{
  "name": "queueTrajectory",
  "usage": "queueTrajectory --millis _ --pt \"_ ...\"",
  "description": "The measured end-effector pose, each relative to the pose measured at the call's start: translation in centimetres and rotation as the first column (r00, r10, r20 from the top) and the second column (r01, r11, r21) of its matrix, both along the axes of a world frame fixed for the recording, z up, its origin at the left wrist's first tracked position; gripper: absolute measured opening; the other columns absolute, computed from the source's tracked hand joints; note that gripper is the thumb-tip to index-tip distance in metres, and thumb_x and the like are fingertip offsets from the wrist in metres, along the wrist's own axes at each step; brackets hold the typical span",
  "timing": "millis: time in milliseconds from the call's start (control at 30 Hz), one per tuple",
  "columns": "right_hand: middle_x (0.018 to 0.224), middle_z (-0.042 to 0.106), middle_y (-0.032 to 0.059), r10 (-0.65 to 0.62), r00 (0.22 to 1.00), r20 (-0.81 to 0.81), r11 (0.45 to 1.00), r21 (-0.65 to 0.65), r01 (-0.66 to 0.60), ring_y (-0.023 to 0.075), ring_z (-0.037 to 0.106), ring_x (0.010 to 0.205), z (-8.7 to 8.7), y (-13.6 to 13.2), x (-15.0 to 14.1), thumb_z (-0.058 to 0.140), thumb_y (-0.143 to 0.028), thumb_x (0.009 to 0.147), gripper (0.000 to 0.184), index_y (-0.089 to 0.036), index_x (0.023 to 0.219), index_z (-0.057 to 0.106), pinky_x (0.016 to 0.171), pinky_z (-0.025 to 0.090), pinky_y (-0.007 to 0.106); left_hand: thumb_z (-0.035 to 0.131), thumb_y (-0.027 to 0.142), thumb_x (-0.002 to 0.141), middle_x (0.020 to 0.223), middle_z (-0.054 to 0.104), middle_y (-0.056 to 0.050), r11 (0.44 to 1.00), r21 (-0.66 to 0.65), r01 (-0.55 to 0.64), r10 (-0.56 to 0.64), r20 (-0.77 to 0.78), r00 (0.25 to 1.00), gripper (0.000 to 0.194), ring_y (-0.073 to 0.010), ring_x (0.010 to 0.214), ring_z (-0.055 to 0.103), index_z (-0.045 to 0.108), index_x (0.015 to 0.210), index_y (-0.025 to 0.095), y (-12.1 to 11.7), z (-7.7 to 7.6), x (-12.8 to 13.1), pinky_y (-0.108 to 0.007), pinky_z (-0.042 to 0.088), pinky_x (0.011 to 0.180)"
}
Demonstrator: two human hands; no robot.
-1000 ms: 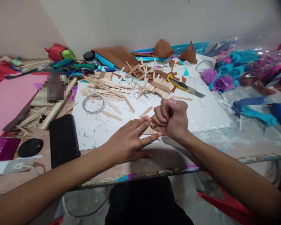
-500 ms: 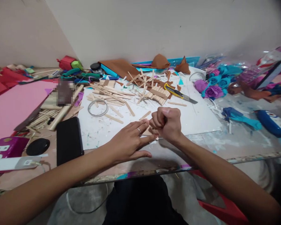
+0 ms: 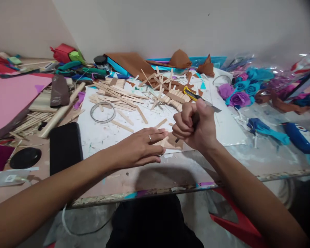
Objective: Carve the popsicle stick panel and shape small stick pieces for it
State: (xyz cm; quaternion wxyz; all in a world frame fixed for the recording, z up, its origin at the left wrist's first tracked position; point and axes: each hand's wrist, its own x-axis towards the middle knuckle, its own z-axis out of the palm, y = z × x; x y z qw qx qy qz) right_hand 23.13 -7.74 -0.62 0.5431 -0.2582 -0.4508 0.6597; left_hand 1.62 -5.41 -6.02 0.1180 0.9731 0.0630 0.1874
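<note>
My left hand (image 3: 142,146) lies nearly flat, fingers stretched out, pressing at the left side of a small brown piece (image 3: 176,144). A pale wooden craft stick (image 3: 164,141) shows at its fingertips, on top of that piece. Just right of it, my right hand (image 3: 196,127) is closed in a fist around a thin dark-tipped tool (image 3: 177,140). Only the tip pokes out below the fist, pointing down at the brown piece; the fingers hide most of it, so its kind is unclear. Beyond the fist lies a yellow-and-black utility knife (image 3: 189,93), blade out.
Loose craft sticks (image 3: 116,96) and a tape roll (image 3: 102,112) lie on the white board (image 3: 93,137). A black phone (image 3: 66,144) is left of it, with pink sheets (image 3: 18,100) beyond. Paper roses (image 3: 239,98) and a blue object (image 3: 301,137) are on the right.
My right fist has lifted and moved right, away from my left fingers, uncovering the tool tip and brown piece. My left hand's fingers have drawn closer together. The view has shifted slightly.
</note>
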Motion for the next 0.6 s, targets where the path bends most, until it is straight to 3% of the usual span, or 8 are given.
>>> queueTrajectory --millis 133,267,367,500,600 --pt "0.043 0.025 -0.0080 0.020 1.000 0.016 0.999 -0.048 -0.019 0.0040 0.013 0.037 -0.1 0.1 -0.5 0.070 -0.057 0.088 0.061 -0.019 0.050 0.040 0.037 0.013 0.019 0.056 0.025 0.104 0.136 0.067 -0.018 0.995 -0.040 0.092 -0.091 0.020 0.996 0.019 -0.0285 0.144 0.052 0.070 0.112 0.017 0.3 0.2 0.2 -0.047 0.042 0.124" --pt "0.043 0.027 -0.0082 -0.012 0.997 0.080 0.998 -0.059 0.017 0.0048 0.015 0.036 -0.3 -0.3 -0.9 0.071 -0.058 0.086 0.062 -0.021 0.050 0.037 0.036 0.017 0.021 0.048 0.012 0.104 0.141 0.067 -0.015 0.990 -0.100 0.104 -0.103 0.015 0.995 0.033 -0.0249 0.142 0.055 0.062 0.133 0.018 0.2 0.2 0.2 -0.044 0.049 0.119" --pt "0.042 0.026 -0.0085 -0.054 0.994 0.094 0.995 -0.084 0.062 0.0052 0.015 0.036 -0.6 -0.3 -1.0 0.071 -0.059 0.087 0.063 -0.021 0.051 0.034 0.036 0.016 0.023 0.051 0.009 0.103 0.138 0.068 -0.014 0.998 -0.019 0.065 -0.064 0.077 0.995 0.039 -0.0247 0.138 0.059 0.057 0.140 0.019 0.0 0.1 0.2 -0.045 0.052 0.115" --pt "0.042 0.025 -0.0088 -0.087 0.994 0.061 0.986 -0.134 0.095 0.0047 0.015 0.035 -0.7 -0.2 -1.2 0.070 -0.060 0.087 0.064 -0.021 0.052 0.033 0.036 0.013 0.023 0.057 0.010 0.101 0.118 0.074 -0.016 0.998 0.069 0.000 -0.010 0.139 0.990 0.029 -0.0270 0.120 0.065 0.061 0.129 0.012 -0.3 0.4 0.6 -0.043 0.059 0.099" --pt "0.042 0.023 -0.0089 -0.109 0.993 0.036 0.980 -0.162 0.113 0.0040 0.015 0.034 -0.7 -0.2 -1.5 0.069 -0.061 0.089 0.065 -0.021 0.053 0.032 0.034 0.010 0.023 0.055 0.012 0.101 0.106 0.073 -0.013 0.996 0.082 -0.031 0.023 0.097 0.995 0.023 -0.0252 0.103 0.063 0.062 0.123 0.009 -0.6 0.6 0.8 -0.042 0.058 0.088"
